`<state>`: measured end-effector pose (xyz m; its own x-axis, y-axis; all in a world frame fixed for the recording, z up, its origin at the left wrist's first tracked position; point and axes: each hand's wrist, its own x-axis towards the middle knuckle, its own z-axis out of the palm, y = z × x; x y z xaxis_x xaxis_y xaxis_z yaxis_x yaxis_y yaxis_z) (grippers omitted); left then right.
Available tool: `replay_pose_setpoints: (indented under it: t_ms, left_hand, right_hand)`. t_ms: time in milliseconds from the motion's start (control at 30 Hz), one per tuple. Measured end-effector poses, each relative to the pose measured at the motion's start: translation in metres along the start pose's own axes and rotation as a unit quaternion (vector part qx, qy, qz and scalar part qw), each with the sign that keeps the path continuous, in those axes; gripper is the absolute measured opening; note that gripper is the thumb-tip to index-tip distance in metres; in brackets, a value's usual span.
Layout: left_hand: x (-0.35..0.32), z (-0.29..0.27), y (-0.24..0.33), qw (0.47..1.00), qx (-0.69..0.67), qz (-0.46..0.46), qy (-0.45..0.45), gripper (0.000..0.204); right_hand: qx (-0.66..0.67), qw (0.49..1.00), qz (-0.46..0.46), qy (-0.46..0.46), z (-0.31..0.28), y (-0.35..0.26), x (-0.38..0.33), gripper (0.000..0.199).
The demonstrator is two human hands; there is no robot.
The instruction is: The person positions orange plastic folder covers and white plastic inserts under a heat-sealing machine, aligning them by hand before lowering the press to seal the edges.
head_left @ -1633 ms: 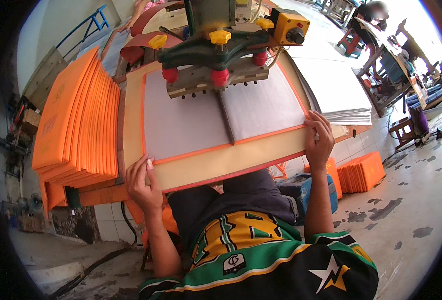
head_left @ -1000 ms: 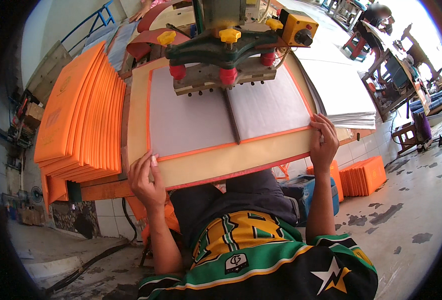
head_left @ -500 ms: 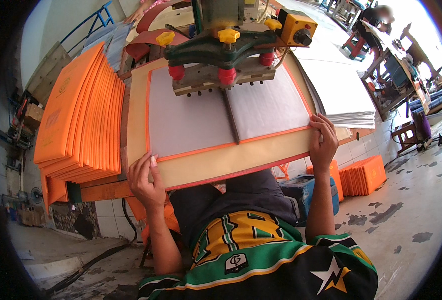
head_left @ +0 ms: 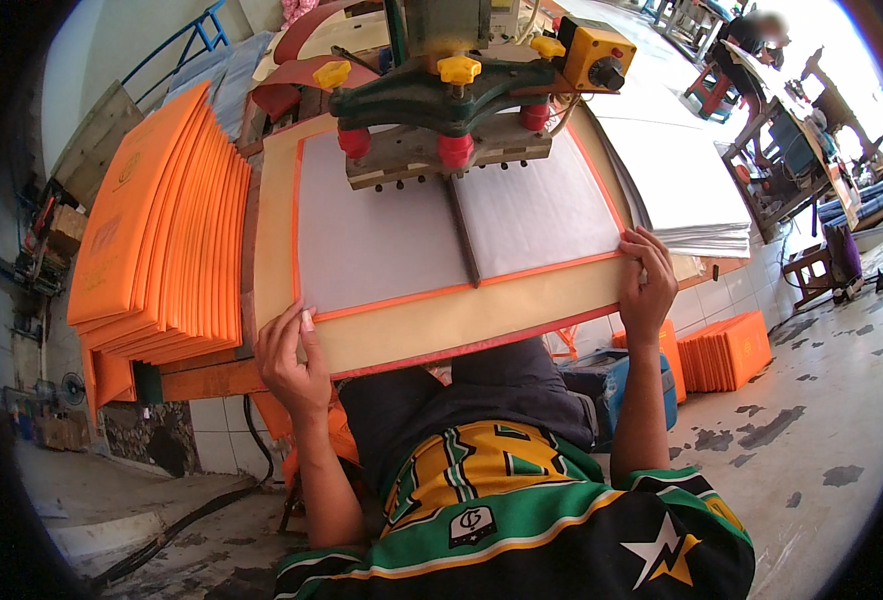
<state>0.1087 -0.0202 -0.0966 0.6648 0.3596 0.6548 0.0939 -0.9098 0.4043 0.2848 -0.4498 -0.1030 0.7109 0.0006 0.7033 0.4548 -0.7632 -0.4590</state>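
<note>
An orange-edged folder lies spread flat on a tan board, its pale inner faces up and a dark spine strip down the middle. Over its far part sits the head of a press, with red knobs and yellow wing screws; that part of the folder is hidden. My left hand pinches the folder's near left corner, thumb beside the orange edge. At the near right corner, the curled fingers of my right hand hold the edge.
A tall stack of orange folders leans at the left of the board. White sheets are piled to the right. More orange folders stand on the floor beside a blue container. A yellow control box is fixed by the press.
My hands and the folder stay in place. At the far upper left, another person's arm with a pink sleeve has mostly drawn out of sight.
</note>
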Motion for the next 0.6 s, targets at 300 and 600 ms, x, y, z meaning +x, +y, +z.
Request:
replay_pose_setpoints:
  t_ms: [300, 600]
  left_hand:
    - [-0.0012, 0.0002, -0.0006, 1.000, -0.004, -0.001, 0.003, 0.026]
    - [-0.0015, 0.0004, -0.0018, 1.000, 0.007, -0.008, -0.002, 0.026]
  right_hand:
    - [0.004, 1.000, -0.002, 0.000, -0.0005, -0.0016, 0.0005, 0.018]
    - [0.007, 1.000, 0.008, -0.003, -0.0004, -0.0031, 0.0007, 0.018]
